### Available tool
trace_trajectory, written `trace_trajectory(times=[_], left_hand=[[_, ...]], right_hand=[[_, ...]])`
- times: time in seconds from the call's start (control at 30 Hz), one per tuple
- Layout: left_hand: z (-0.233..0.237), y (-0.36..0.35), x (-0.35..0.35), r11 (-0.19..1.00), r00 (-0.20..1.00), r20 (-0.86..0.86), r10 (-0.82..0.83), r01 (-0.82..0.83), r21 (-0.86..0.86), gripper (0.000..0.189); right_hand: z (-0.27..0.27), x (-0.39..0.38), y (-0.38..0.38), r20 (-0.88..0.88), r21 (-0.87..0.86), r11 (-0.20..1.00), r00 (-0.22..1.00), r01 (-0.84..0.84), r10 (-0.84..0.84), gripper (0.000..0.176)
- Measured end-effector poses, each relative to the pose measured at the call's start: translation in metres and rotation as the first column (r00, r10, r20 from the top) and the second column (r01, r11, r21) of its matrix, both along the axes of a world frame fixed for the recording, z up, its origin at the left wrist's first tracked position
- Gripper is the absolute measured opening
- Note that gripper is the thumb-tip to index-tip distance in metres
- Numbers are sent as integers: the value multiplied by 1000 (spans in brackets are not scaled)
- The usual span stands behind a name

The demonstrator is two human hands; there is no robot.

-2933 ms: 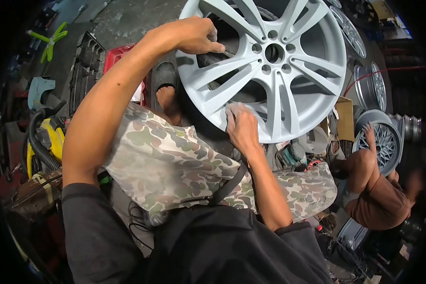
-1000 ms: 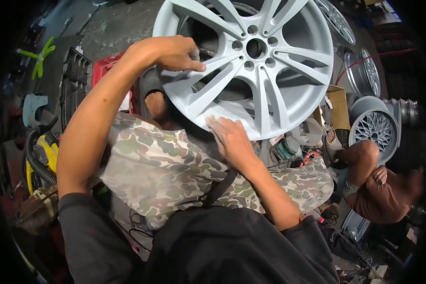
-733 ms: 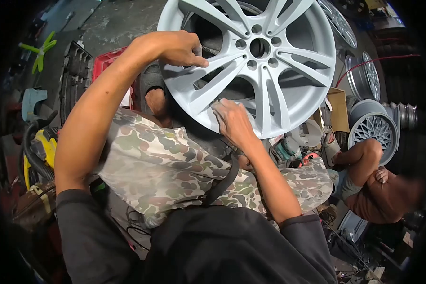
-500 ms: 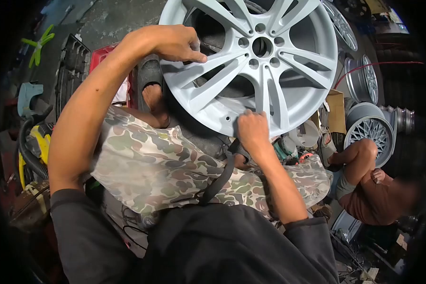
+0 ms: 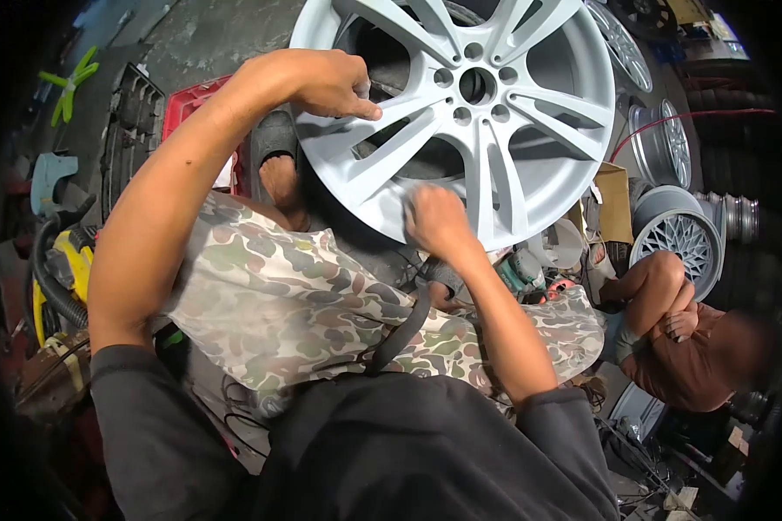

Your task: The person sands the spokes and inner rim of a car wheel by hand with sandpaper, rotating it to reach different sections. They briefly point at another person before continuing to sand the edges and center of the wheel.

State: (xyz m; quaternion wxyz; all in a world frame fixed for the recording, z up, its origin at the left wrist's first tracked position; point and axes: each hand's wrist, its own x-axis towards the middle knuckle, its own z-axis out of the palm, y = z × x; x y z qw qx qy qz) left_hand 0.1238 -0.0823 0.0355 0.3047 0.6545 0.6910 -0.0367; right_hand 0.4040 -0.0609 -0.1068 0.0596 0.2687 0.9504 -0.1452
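A large pale-grey alloy wheel rim (image 5: 391,161) with paired spokes lies face up before me. My left hand (image 5: 334,85) rests on its left side, fingers curled over and one finger along a spoke. My right hand (image 5: 439,221) is closed like a fist against the inner face of the rim's near edge, left of the lowest spokes. Motion blurs its fingertips, and whatever they may hold is hidden beneath them.
My camouflage-covered lap (image 5: 304,304) is just below the wheel. On the right are a mesh-spoked wheel (image 5: 682,247), a cardboard box (image 5: 614,204) and a seated person (image 5: 682,347). Left are a red crate (image 5: 182,104) and a yellow machine (image 5: 74,265) with a black hose.
My right hand has slid left and slightly up along the rim's inner face, covering the small hole seen before. My left hand has barely moved. The seated person's hand has shifted slightly.
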Motion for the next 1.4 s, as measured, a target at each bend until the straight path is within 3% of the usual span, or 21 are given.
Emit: trace_trajectory(times=[0.03, 0.1, 0.13, 0.2, 0.27, 0.33, 0.37, 0.47, 0.57, 0.6, 0.67, 0.87, 0.9, 0.93, 1.07, 1.17, 1.33, 1.4], left_hand=[[0, -2, 2, 1000, 1000, 6, 3, -3, 6, 52], [6, -4, 5, 1000, 1000, -19, 9, -9, -13, 51], [9, -5, 6, 999, 999, -33, 20, -21, -25, 51], [6, -6, -4, 1000, 1000, 12, 18, -18, -9, 51], [1, -4, -7, 1000, 999, 53, 4, -5, 8, 52], [4, -2, -5, 1000, 1000, 11, -3, 3, 1, 52], [3, -1, -3, 1000, 1000, 7, -5, 5, -2, 52], [2, -2, -1, 1000, 1000, -7, 9, -9, -18, 52], [4, -4, -4, 999, 1000, -6, 11, -12, -39, 51], [2, -6, -8, 1000, 999, 44, -2, 2, -9, 51], [3, -10, -12, 1000, 996, 93, 0, -1, 18, 51], [3, -3, 0, 999, 1000, -2, -30, 30, 11, 52], [2, -5, 0, 1000, 1000, 23, 2, -2, 11, 52], [3, -4, -3, 1000, 1000, 23, 7, -7, 12, 52], [0, 3, -3, 998, 999, 26, -39, 37, 55, 52], [5, 0, 2, 1000, 1000, -11, 3, -3, 18, 53], [1, 3, -3, 999, 999, -23, -39, 40, 33, 53], [6, -1, -5, 999, 999, -20, -24, 25, 47, 53]], right_hand=[[-2, -7, 6, -6, -6, 1000, 1000, 3, -3, 15], [2, -20, 18, -55, -244, 968, 995, 66, -82, 17], [9, -18, 21, -55, -240, 969, 995, 63, -78, 17], [25, -4, 26, 430, -42, 994, 900, 96, -69, 19], [14, -2, 35, 465, -33, 994, 882, 108, -80, 25], [8, -16, 35, 263, -228, 971, 965, 68, -6, 20], [-1, -23, 34, 29, -380, 923, 999, 51, -43, 20], [-1, -20, 24, -63, -390, 918, 992, 76, -109, 20], [31, 28, 15, 172, -139, 990, 985, 39, -15, 18], [40, 47, 10, 179, -135, 990, 984, 35, -10, 18], [50, 71, 3, 106, -138, 990, 994, 26, -11, 19], [13, 67, -8, -122, -150, 988, 991, 28, -47, 26], [28, 66, -13, -243, -317, 948, 963, 37, -119, 25], [32, 63, -11, -243, -316, 948, 963, 32, -114, 25], [36, 59, 2, -198, -411, 911, 971, 45, -137, 23], [40, 35, 13, -30, -506, 858, 992, 88, -119, 23], [14, 19, 46, 96, -580, 807, 993, 110, -66, 29], [1, 20, 53, 275, -758, 519, 915, 395, -294, 27]])
